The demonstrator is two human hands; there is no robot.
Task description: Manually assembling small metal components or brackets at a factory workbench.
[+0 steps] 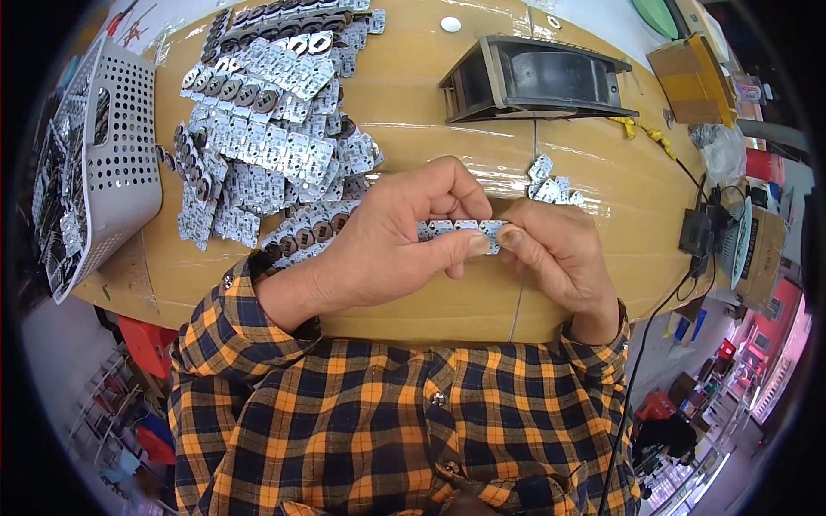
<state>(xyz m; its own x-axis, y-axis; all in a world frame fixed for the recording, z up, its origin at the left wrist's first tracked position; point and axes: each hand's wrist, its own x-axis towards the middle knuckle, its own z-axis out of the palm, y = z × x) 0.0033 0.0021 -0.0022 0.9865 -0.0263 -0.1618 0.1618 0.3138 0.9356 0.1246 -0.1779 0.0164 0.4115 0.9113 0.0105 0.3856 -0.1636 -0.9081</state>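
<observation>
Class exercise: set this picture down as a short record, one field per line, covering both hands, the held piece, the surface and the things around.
Held piece: pale strip of small circuit boards, partly hidden
Left hand: pinching the strip
Right hand: pinching the strip's right end
Surface: brown tabletop
Left side: heap of circuit boards, some with dark round parts; white perforated basket left of the heap
Far side, right of centre: black housing
Between housing and right hand: small group of boards
</observation>
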